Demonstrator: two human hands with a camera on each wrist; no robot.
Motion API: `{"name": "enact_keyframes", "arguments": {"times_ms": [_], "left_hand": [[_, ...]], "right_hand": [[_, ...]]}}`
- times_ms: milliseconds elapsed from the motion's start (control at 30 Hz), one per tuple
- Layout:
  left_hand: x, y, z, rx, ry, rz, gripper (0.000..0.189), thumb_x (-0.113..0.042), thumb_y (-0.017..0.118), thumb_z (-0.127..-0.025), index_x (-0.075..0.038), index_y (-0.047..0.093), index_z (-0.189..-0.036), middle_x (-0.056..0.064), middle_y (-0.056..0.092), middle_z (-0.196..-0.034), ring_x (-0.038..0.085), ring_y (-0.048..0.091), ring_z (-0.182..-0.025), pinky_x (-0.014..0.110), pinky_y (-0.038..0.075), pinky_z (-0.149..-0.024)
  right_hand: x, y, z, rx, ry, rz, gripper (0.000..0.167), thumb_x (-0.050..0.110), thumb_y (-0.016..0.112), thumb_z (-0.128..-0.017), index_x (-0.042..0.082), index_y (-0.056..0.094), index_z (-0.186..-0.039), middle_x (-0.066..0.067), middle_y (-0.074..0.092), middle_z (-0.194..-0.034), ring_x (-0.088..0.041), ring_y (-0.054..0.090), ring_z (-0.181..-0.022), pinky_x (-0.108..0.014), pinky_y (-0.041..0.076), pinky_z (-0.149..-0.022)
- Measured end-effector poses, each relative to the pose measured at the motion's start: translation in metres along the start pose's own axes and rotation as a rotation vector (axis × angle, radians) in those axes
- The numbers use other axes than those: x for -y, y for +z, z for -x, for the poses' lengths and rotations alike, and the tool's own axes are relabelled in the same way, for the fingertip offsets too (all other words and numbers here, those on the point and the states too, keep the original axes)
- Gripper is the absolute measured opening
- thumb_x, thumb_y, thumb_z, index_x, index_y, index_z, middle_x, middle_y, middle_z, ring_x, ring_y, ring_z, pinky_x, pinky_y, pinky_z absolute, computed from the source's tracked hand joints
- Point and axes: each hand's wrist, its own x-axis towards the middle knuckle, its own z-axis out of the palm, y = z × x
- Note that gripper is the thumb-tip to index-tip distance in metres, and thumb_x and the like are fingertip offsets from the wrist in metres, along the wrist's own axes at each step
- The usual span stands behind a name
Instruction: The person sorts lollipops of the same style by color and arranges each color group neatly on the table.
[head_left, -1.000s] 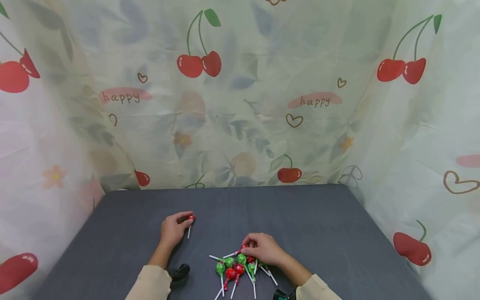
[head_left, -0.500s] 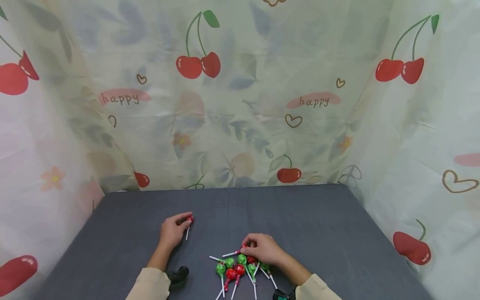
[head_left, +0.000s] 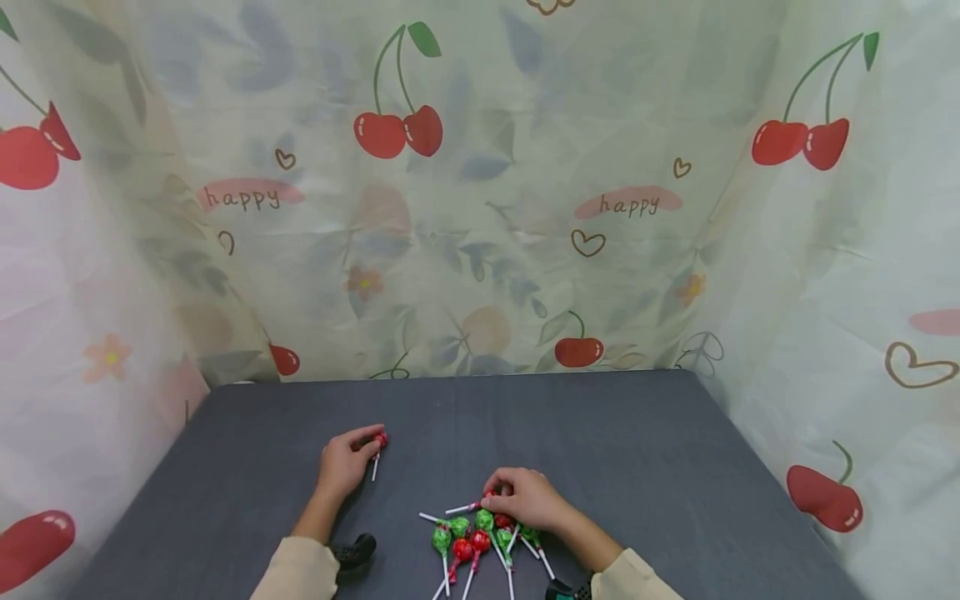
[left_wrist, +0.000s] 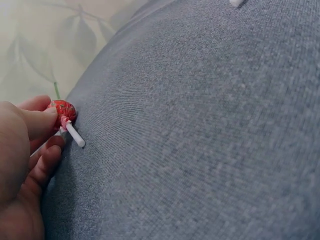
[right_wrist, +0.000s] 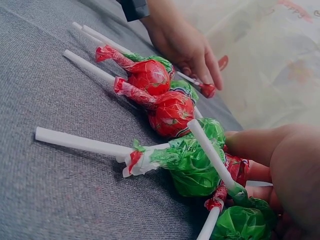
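Observation:
The left hand (head_left: 345, 462) pinches a red-wrapped lollipop (left_wrist: 63, 109) by its candy end, low over the cloth at the table's left, with the white stick (left_wrist: 76, 135) pointing away from the fingers. At the far edge of a lollipop pile, the right hand (head_left: 528, 496) holds a red lollipop whose white stick (head_left: 461, 508) sticks out to the left; the fingers partly hide its candy end. Close by its fingers, in the right wrist view, lie a green lollipop (right_wrist: 195, 172) and another green one (right_wrist: 242, 222). Red lollipops (right_wrist: 172, 114) lie beyond them.
Several red and green lollipops (head_left: 442, 537) lie together near the front middle of the dark grey cloth-covered table (head_left: 645, 450), sticks mostly toward the near side. A printed curtain (head_left: 480, 208) encloses the back and sides. Black straps (head_left: 356, 552) sit at both wrists.
The lollipop in the left hand has tilted slightly, its stick end moving a little left and nearer. A stick at the pile's right has shifted slightly. Both hands stay almost still.

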Motion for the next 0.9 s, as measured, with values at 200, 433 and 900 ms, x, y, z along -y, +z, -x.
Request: {"name": "enact_keyframes", "arguments": {"times_ms": [200,433,900], "left_hand": [[0.000,-0.001,0.000,0.011,0.019,-0.005,0.027,-0.011,0.070,-0.089,-0.013,0.073,-0.116,0.011,0.070,-0.110,0.025,0.063,-0.094,0.042,0.044,-0.081],[0.001,-0.001,0.001,0.009,0.045,-0.020,0.027,-0.010,0.071,-0.088,-0.011,0.074,-0.115,0.012,0.070,-0.108,0.029,0.063,-0.096,0.046,0.044,-0.084],[-0.001,-0.001,0.002,0.009,0.059,-0.033,0.027,-0.009,0.071,-0.089,-0.011,0.073,-0.115,0.013,0.070,-0.110,0.028,0.063,-0.097,0.048,0.045,-0.085]], "right_hand": [[0.002,-0.001,0.001,-0.001,0.008,-0.010,0.014,0.033,0.073,-0.085,0.021,0.070,-0.089,0.010,0.052,-0.060,-0.006,0.047,-0.052,-0.026,0.035,-0.053],[0.004,-0.003,0.001,0.020,0.030,-0.032,0.012,0.030,0.073,-0.085,0.019,0.070,-0.089,0.010,0.053,-0.061,-0.007,0.047,-0.052,-0.025,0.036,-0.052],[0.006,-0.008,-0.010,0.017,0.002,-0.082,0.007,0.018,0.074,-0.084,0.012,0.072,-0.086,0.008,0.055,-0.061,-0.007,0.049,-0.053,-0.025,0.039,-0.052]]}}
